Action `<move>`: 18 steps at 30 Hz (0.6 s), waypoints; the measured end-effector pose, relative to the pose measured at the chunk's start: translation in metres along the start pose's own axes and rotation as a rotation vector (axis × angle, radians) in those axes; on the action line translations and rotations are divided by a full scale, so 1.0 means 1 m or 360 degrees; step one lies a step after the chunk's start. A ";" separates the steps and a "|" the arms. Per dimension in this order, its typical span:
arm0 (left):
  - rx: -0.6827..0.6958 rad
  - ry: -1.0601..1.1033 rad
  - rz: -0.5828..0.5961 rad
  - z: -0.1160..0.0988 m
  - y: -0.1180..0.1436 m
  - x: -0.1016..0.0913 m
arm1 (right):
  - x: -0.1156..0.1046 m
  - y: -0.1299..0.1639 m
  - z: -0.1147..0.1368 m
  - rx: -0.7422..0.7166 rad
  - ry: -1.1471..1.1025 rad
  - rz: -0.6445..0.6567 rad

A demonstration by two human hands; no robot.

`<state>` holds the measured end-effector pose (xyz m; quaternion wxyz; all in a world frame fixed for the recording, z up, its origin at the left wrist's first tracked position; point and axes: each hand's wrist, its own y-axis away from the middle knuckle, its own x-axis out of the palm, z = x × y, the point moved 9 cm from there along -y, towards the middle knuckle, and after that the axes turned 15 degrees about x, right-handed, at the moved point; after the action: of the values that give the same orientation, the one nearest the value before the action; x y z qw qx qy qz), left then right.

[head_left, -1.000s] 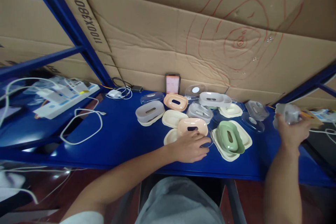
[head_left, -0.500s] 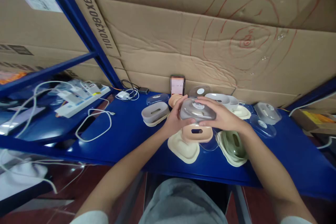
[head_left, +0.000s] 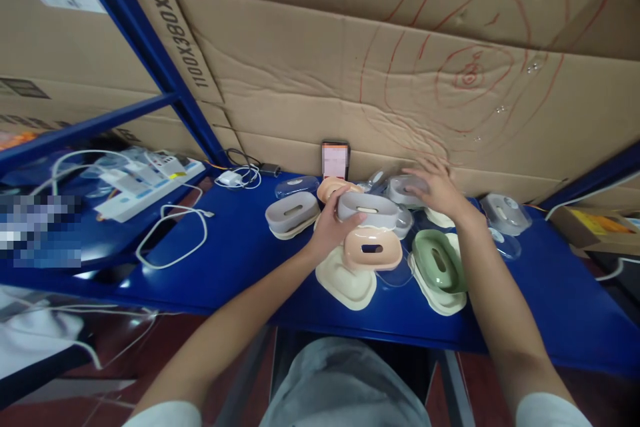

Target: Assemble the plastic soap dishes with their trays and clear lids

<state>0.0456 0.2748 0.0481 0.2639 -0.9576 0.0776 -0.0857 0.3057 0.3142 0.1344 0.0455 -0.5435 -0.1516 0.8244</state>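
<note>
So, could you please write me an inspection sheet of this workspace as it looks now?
Surface: blue shelf top, crowded in the middle.
Job's things: grey soap dish part held above the peach dish; cream tray beside it; green dish on a cream tray.
Clutter: phone leaning on cardboard; more dishes and clear lids behind.
Hands: left hand grips the grey part; right hand open, over the rear grey dish.
Cables: white cable looped at left; power strip with plugs.
Surroundings: cardboard wall, blue rack posts.
</note>
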 end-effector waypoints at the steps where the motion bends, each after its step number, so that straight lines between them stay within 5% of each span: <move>1: 0.0001 -0.0003 -0.0020 0.000 0.000 -0.001 | 0.002 0.005 0.018 -0.0082 -0.0113 0.0081; 5: 0.0023 0.0005 -0.0055 0.000 -0.003 -0.006 | 0.023 0.032 0.087 -0.0391 -0.0563 0.0596; 8: 0.0031 0.0025 -0.0045 0.001 -0.005 -0.008 | 0.028 0.040 0.108 -0.0465 -0.0619 0.0676; 12: 0.0020 0.0012 -0.0030 0.007 -0.004 -0.008 | 0.028 0.040 0.107 -0.0463 -0.0585 0.0653; 18: 0.0113 -0.0070 0.0100 0.006 -0.002 0.003 | 0.011 0.022 0.074 -0.0186 -0.0509 0.0383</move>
<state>0.0499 0.2788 0.0449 0.3021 -0.9463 0.0986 -0.0590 0.2362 0.2810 0.1451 -0.1094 -0.4217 -0.1384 0.8894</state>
